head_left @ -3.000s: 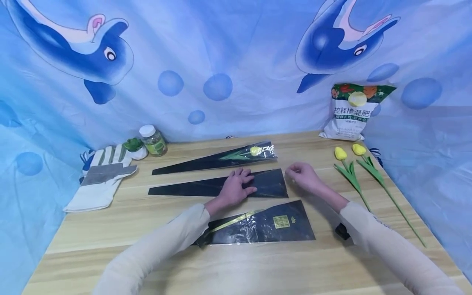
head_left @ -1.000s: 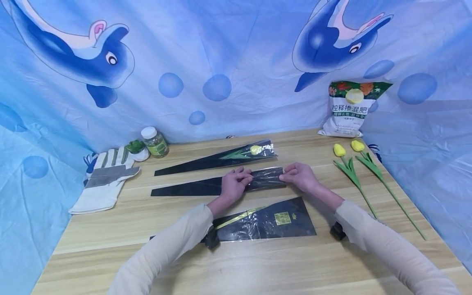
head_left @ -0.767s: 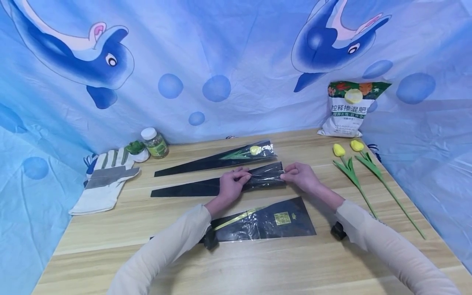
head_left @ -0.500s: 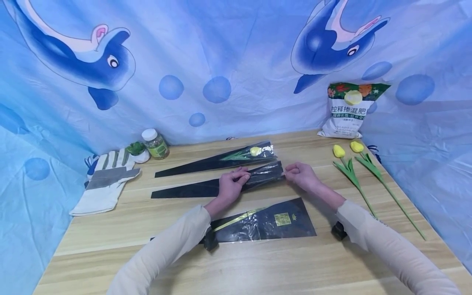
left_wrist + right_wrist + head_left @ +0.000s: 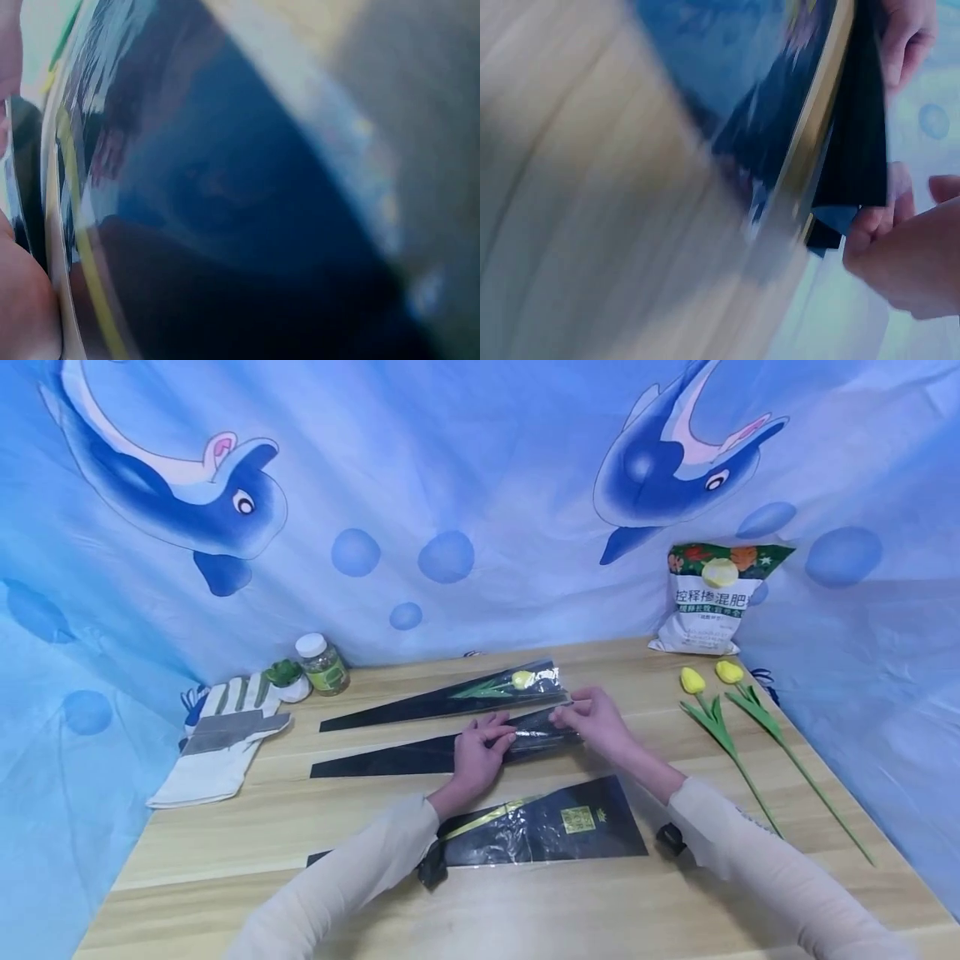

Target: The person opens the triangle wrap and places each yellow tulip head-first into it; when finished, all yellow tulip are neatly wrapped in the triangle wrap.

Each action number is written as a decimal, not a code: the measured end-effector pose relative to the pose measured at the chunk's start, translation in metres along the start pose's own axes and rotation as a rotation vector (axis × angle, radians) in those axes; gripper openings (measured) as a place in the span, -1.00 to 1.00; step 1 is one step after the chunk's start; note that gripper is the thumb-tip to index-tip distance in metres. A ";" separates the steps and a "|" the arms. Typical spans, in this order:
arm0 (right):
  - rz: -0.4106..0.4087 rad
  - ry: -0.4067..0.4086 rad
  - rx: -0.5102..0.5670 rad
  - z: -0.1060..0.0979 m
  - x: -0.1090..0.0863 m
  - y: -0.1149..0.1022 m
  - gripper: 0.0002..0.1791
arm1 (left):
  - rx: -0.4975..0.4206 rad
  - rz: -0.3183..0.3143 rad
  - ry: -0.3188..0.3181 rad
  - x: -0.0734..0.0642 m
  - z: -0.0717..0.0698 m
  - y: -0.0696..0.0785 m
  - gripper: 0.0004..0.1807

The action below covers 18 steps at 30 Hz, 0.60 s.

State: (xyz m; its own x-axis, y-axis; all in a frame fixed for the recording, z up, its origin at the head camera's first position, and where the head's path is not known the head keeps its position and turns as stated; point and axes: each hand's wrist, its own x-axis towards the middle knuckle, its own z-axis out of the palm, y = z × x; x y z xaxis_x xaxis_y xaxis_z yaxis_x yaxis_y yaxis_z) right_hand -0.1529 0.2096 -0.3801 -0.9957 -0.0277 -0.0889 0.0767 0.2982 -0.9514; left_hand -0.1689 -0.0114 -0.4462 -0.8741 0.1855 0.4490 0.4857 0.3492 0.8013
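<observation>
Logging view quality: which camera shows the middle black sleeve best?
Head: it shows the middle black sleeve lengthwise, though partly covered. Right wrist shows only one end, steeply angled; left wrist, apparently just a dark sliver.

The person wears long, pale cream sleeves, with the left sleeve and right sleeve matching, the fabric softly creased along the forearms. A small greyish marking, too small to read, shows on the right one. Both the left hand and right hand are bare, and a blocky black device sits beneath each wrist, the left device and right device looking much alike
</observation>
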 end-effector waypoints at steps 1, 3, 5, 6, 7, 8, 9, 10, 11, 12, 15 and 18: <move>0.008 0.013 0.021 0.003 0.000 0.000 -0.34 | 0.016 0.009 -0.005 -0.001 0.001 0.000 -0.89; 0.011 0.027 0.051 0.009 0.001 0.001 -0.29 | 0.047 0.018 -0.008 -0.002 0.002 0.002 -0.85; 0.012 0.041 0.036 0.013 0.002 0.002 -0.22 | 0.079 0.005 -0.023 -0.002 0.002 0.005 -0.77; 0.019 0.043 0.030 0.014 0.003 0.002 -0.18 | 0.096 -0.002 -0.037 -0.002 0.002 0.006 -0.71; 0.025 0.044 0.015 0.015 0.003 0.002 -0.16 | 0.114 -0.011 -0.058 -0.002 0.002 0.008 -0.66; 0.030 0.040 0.013 0.016 0.004 0.003 -0.13 | 0.132 -0.015 -0.082 -0.001 0.002 0.009 -0.60; 0.034 0.039 0.008 0.016 0.005 0.004 -0.12 | 0.147 -0.018 -0.109 0.000 0.001 0.010 -0.54; 0.039 0.038 0.002 0.016 0.005 0.004 -0.11 | 0.162 -0.023 -0.135 0.000 0.001 0.011 -0.49; 0.041 0.028 0.012 0.016 0.006 0.005 -0.11 | 0.172 -0.022 -0.154 0.001 0.001 0.012 -0.45; 0.043 0.023 0.017 0.015 0.007 0.006 -0.11 | 0.185 -0.019 -0.171 0.001 0.001 0.012 -0.42; 0.053 -0.013 0.062 0.013 0.010 0.008 -0.10 | 0.229 -0.007 -0.205 0.002 0.001 0.013 -0.34; 0.073 -0.050 0.084 0.009 0.010 0.011 -0.10 | 0.276 0.014 -0.214 0.002 0.002 0.013 -0.28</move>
State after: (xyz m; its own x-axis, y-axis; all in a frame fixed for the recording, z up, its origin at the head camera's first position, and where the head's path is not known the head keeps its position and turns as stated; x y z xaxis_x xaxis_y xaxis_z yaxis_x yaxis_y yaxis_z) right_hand -0.1619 0.2040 -0.3944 -0.9836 -0.0575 -0.1712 0.1547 0.2206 -0.9630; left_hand -0.1644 -0.0043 -0.4361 -0.8635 0.3699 0.3427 0.5026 0.5754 0.6453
